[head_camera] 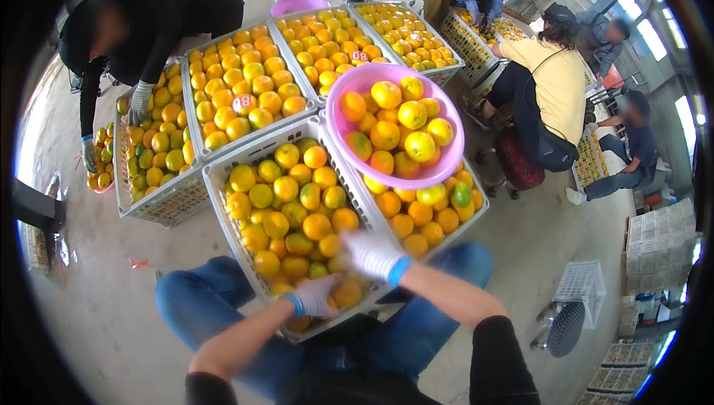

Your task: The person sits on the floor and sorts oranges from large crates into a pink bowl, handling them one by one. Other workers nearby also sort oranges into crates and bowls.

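Observation:
A grey plastic crate (pixel 239 249) of orange and greenish citrus fruit (pixel 298 243) stands between my knees. My left hand (pixel 317 295), in a pale knit glove with a blue cuff, reaches down among the fruit at the crate's near end; its fingers touch fruit, but their grip is partly hidden. Above the same crate's right side is my right hand (pixel 372 255), gloved alike and blurred by motion. What its fingers hold cannot be made out. A pink plastic basin (pixel 456 148) heaped with citrus rests on the adjoining crate (pixel 474 214) to the right, which also contains fruit.
Beyond lie more filled crates, including one with a red-and-white marker (pixel 243 105). At left, a bent-over person (pixel 162 20) has gloved hands at a crate and low basin. Other people (pixel 549 87) work at right. A padded stool (pixel 566 329) stands near an upturned crate (pixel 580 288).

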`<state>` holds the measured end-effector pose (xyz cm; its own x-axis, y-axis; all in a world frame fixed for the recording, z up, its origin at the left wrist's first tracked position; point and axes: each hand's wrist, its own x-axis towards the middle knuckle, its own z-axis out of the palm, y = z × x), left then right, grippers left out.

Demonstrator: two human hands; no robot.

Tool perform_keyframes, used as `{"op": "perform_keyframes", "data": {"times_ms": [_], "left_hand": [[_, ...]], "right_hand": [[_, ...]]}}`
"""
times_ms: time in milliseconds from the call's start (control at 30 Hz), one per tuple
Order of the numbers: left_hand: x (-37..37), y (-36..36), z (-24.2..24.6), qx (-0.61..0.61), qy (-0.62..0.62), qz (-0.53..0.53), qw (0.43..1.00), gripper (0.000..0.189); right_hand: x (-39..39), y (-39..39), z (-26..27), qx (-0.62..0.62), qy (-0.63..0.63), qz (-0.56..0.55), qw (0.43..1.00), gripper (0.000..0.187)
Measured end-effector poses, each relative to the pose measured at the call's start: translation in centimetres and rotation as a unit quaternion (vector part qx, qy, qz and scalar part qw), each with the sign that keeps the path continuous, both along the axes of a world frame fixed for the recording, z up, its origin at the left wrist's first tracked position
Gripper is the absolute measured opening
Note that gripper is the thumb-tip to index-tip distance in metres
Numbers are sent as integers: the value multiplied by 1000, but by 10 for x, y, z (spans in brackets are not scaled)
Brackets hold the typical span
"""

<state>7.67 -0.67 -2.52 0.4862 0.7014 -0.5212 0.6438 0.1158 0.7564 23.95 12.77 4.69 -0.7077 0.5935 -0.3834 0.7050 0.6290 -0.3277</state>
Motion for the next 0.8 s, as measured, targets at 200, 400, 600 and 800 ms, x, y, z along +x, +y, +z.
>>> {"op": "perform_keyframes", "data": {"times_ms": [200, 400, 600, 800], "left_hand": [[24, 2, -9, -56, 40, 71, 995, 75], [21, -3, -36, -13, -39, 92, 995, 75], [26, -3, -36, -20, 7, 69, 997, 74], [27, -4, -13, -34, 39, 110, 993, 73]], "right_hand": [[58, 173, 27, 354, -17, -320, 879, 60], [63, 124, 50, -76, 296, -275, 911, 68], [60, -4, -21, -87, 105, -46, 990, 66], [84, -42, -82, -325, 146, -180, 917, 54]]}}
